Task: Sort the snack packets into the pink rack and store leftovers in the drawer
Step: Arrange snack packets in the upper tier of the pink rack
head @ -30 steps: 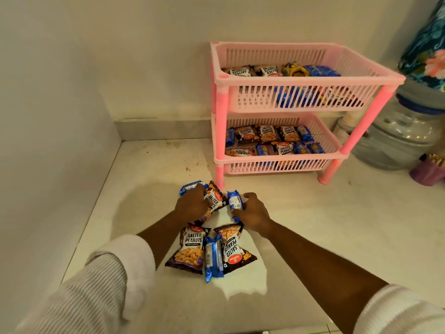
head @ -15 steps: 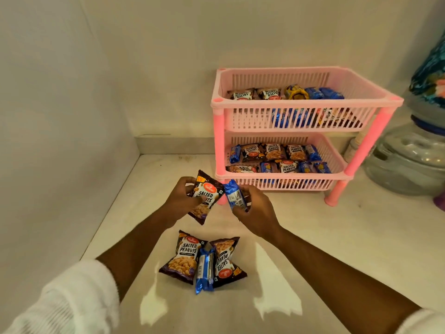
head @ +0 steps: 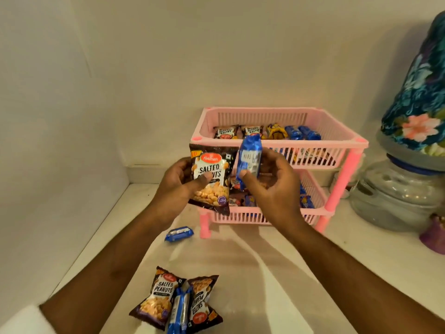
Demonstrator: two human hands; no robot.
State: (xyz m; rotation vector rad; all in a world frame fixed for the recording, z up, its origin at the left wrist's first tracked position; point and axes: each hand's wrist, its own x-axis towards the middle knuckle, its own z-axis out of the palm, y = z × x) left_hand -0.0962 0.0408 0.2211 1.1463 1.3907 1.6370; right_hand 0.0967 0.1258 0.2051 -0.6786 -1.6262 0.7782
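My left hand (head: pixel 179 186) holds a black salted-peanuts packet (head: pixel 212 182) upright in front of the pink rack (head: pixel 337 131). My right hand (head: pixel 272 189) grips a blue biscuit packet (head: pixel 249 157) just right of it, at the height of the upper tier's front wall. Both tiers of the two-tier rack hold peanut and blue packets. On the counter near me lie two peanut packets (head: pixel 156 300) with a blue packet (head: pixel 179 309) between them. Another blue packet (head: pixel 179 233) lies beside the rack's front left leg.
A white wall closes the left side and another stands behind the rack. To the right stand a large clear water jar (head: pixel 395 196) with a floral cloth cover (head: pixel 419 92) and a small purple cup (head: pixel 434 235) at the frame edge.
Both hands have risen from the counter toward the rack with the peanut packet and the blue packet. One blue packet now lies uncovered on the counter by the rack's leg.
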